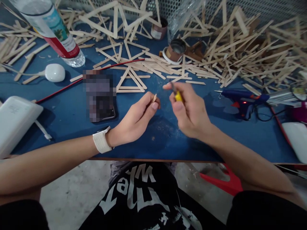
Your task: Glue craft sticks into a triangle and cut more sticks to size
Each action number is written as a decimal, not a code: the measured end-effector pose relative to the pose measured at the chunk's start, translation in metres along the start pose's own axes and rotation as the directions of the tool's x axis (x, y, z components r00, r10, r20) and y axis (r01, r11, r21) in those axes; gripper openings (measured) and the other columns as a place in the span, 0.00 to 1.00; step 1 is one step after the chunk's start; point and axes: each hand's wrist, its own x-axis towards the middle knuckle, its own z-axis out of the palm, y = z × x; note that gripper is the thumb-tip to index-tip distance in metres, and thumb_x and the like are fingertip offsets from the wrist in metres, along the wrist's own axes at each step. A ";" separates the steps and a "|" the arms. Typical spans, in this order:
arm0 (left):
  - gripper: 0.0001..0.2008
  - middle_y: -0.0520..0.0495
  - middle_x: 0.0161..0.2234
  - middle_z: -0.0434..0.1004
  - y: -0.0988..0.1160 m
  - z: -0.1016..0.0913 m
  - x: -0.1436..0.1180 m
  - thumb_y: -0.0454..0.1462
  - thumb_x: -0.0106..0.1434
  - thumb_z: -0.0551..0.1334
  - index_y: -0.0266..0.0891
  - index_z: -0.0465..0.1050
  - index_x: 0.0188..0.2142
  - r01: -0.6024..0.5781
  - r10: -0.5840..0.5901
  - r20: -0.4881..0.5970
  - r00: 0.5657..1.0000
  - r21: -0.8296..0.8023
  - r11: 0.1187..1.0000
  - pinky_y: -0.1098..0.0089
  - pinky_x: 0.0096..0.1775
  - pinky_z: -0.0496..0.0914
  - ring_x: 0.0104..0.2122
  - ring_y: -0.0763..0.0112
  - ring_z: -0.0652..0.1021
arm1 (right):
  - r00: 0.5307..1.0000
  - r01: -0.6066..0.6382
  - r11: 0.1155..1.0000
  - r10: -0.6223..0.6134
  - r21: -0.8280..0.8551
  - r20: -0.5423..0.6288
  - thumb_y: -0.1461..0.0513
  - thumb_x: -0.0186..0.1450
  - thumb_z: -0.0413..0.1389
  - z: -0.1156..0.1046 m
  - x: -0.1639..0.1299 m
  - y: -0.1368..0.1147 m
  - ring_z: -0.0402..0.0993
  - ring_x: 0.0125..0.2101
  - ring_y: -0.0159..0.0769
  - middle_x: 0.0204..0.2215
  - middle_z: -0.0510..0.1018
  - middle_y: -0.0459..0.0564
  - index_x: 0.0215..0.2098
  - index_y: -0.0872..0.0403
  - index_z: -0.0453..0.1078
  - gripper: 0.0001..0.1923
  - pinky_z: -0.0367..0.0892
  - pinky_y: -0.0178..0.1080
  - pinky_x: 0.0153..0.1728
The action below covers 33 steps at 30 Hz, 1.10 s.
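Over the blue bench (72, 111), just in front of the flat wooden stick triangle (130, 83), the left hand (135, 121) pinches a short pale wooden stick (154, 97). The right hand (189, 110), close beside it, is closed around a small yellow-handled tool (177, 95), perhaps a knife, too blurred to tell. A blue glue gun (242, 99) lies right of the triangle.

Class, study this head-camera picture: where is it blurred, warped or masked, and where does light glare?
Head view: the right hand with its yellow tool is motion-blurred, the left hand sharper; the phone is pixelated out; the table edge bows from wide-angle distortion; the bottle shows glare up top.
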 end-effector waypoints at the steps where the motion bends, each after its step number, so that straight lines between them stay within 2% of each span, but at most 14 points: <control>1: 0.19 0.53 0.37 0.66 -0.002 0.000 -0.001 0.55 0.92 0.57 0.46 0.67 0.47 0.005 -0.005 0.011 1.000 -0.016 1.000 0.62 0.37 0.67 0.32 0.68 0.67 | 0.995 0.084 0.996 -0.083 0.025 -0.049 0.44 0.92 0.40 0.008 -0.003 -0.001 0.85 0.44 0.47 0.50 0.85 0.56 0.73 0.49 0.72 0.28 0.80 0.50 0.49; 4: 0.19 0.53 0.35 0.65 -0.003 0.001 -0.004 0.55 0.93 0.55 0.47 0.66 0.47 0.017 -0.015 0.042 0.999 -0.030 0.999 0.63 0.34 0.66 0.31 0.69 0.67 | 0.958 0.255 0.965 -0.244 0.062 -0.150 0.47 0.94 0.41 0.024 -0.011 0.007 0.85 0.43 0.40 0.44 0.85 0.50 0.65 0.50 0.76 0.25 0.77 0.41 0.43; 6: 0.18 0.54 0.35 0.65 0.001 0.000 -0.004 0.53 0.93 0.55 0.47 0.66 0.47 -0.004 0.004 0.050 0.999 -0.016 1.000 0.63 0.34 0.66 0.30 0.69 0.66 | 0.948 0.290 0.956 -0.282 0.034 -0.150 0.47 0.94 0.43 0.028 -0.014 0.015 0.84 0.40 0.37 0.43 0.85 0.49 0.63 0.50 0.75 0.24 0.74 0.39 0.38; 10: 0.15 0.53 0.36 0.67 0.010 -0.005 -0.002 0.49 0.93 0.57 0.46 0.66 0.47 -0.077 0.076 0.109 0.991 0.008 0.997 0.65 0.33 0.66 0.31 0.70 0.67 | 0.950 0.282 0.959 -0.283 -0.024 -0.135 0.44 0.94 0.44 0.030 -0.017 0.022 0.85 0.35 0.36 0.43 0.88 0.48 0.61 0.50 0.74 0.24 0.70 0.38 0.31; 13: 0.13 0.53 0.37 0.69 0.011 -0.008 -0.002 0.47 0.93 0.56 0.46 0.64 0.49 -0.133 0.122 0.169 0.978 0.057 0.989 0.66 0.34 0.67 0.31 0.70 0.70 | 0.945 0.297 0.955 -0.295 -0.010 -0.139 0.45 0.94 0.46 0.033 -0.019 0.020 0.83 0.29 0.33 0.39 0.88 0.44 0.60 0.49 0.72 0.21 0.64 0.38 0.26; 15: 0.12 0.52 0.38 0.71 0.010 -0.007 -0.002 0.47 0.94 0.54 0.46 0.64 0.50 -0.149 0.130 0.169 0.977 0.106 0.983 0.66 0.36 0.69 0.32 0.71 0.72 | 0.943 0.305 0.952 -0.300 0.010 -0.145 0.45 0.94 0.45 0.036 -0.020 0.017 0.81 0.27 0.32 0.36 0.87 0.42 0.59 0.48 0.70 0.20 0.62 0.38 0.25; 23: 0.17 0.49 0.41 0.73 0.013 -0.006 -0.002 0.50 0.94 0.52 0.46 0.62 0.47 -0.119 0.089 0.162 0.983 0.183 0.976 0.65 0.36 0.71 0.32 0.71 0.73 | 0.956 0.279 0.957 -0.268 0.081 -0.124 0.45 0.94 0.45 0.032 -0.021 0.010 0.79 0.26 0.30 0.36 0.86 0.41 0.58 0.49 0.70 0.21 0.63 0.37 0.27; 29: 0.16 0.50 0.39 0.74 0.017 -0.006 0.000 0.50 0.94 0.51 0.46 0.65 0.49 -0.143 0.114 0.164 0.980 0.182 0.973 0.64 0.36 0.71 0.31 0.70 0.74 | 0.971 0.237 0.959 -0.227 0.155 -0.080 0.44 0.94 0.46 0.028 -0.023 0.007 0.75 0.24 0.30 0.33 0.84 0.41 0.59 0.49 0.72 0.22 0.63 0.37 0.27; 33: 0.17 0.50 0.40 0.72 0.013 -0.005 0.000 0.50 0.94 0.52 0.46 0.63 0.47 -0.162 0.135 0.154 0.979 0.179 0.970 0.65 0.35 0.70 0.32 0.71 0.74 | 0.972 0.231 0.959 -0.221 0.164 -0.074 0.44 0.94 0.46 0.030 -0.022 0.007 0.74 0.23 0.30 0.32 0.82 0.40 0.58 0.50 0.71 0.22 0.62 0.37 0.27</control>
